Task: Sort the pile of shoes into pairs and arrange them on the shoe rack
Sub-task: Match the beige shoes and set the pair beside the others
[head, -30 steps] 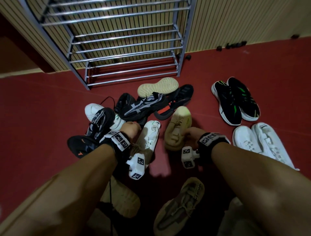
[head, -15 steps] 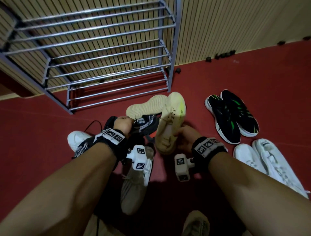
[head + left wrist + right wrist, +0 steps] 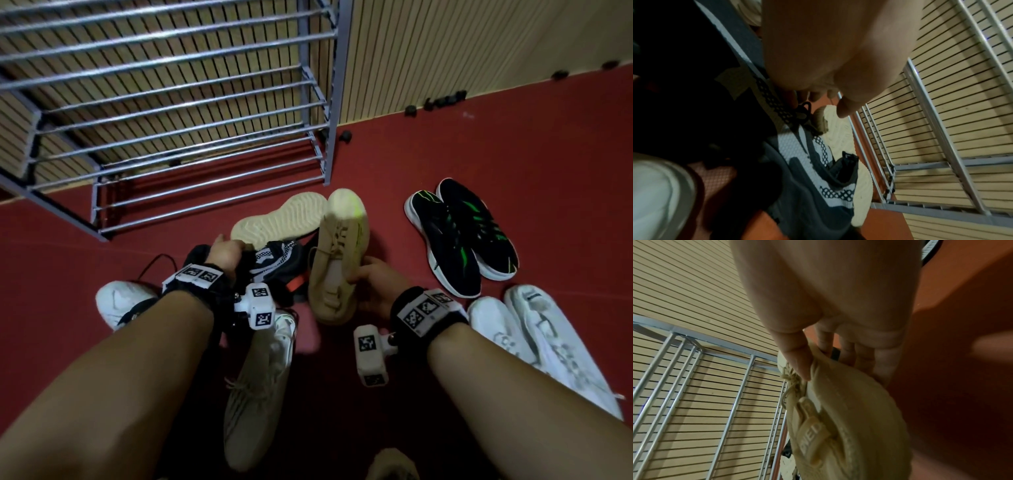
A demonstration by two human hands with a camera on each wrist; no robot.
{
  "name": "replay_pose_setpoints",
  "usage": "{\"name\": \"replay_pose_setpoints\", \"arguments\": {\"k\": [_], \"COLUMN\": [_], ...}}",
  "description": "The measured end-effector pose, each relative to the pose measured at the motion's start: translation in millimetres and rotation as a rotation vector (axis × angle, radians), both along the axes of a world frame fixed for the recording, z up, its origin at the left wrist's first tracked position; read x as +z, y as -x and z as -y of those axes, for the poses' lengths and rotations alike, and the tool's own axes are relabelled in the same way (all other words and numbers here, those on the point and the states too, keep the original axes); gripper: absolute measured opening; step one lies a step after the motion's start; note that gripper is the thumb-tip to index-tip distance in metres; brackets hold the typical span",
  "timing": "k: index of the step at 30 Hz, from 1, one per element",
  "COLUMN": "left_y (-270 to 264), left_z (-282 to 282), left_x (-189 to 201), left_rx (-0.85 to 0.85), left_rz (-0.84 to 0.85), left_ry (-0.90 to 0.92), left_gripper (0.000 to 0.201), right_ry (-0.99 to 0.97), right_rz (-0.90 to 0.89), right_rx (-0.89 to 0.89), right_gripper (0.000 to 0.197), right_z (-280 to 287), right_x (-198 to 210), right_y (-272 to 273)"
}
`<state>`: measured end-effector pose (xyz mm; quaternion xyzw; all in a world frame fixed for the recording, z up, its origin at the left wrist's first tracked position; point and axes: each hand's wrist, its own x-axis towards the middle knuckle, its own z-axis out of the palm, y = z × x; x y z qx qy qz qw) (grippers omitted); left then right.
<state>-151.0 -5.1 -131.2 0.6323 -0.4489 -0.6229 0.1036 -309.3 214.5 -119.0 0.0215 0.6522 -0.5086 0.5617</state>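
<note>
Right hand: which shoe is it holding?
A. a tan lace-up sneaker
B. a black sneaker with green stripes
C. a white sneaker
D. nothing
A: the right hand grips the tan lace-up sneaker, thumb on its collar in the right wrist view; the black-and-green pair lies on the floor.

You stood in what looked like a home entryway: a metal shoe rack (image 3: 178,113) stood against a slatted wooden wall (image 3: 445,51), and sneakers (image 3: 462,236) lay on the red floor (image 3: 513,144).
</note>
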Motion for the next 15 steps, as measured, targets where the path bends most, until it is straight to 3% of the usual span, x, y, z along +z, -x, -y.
{"name": "replay_pose_setpoints", "arguments": {"k": [4,9,11,15], "left_y": [3,4,3,10], "left_z": [-1,3,5,-18], "left_x": [-4,-16,-25,4], "left_rx": [0.019,-0.043,-0.074,-0.096], "left_rz": [0.011,0.076,0.092,0.045], "left_ry": [-0.007,0.064,0.092,0.13], "left_gripper": [0.078,0.09,0.074,0.04], "right_ry": [-0.006,-0.012,-0.014,-0.037], "right_rz": [0.004,0.007,0.011,-0.005], "right_rx": [0.0,0.007,0.004,0.007], "right_gripper": [0.042,0.044,0.048,0.043], "right_z": [-2,-4,-6,-15], "right_x": [0,3,2,7], "right_y": [2,0,0,2]}}
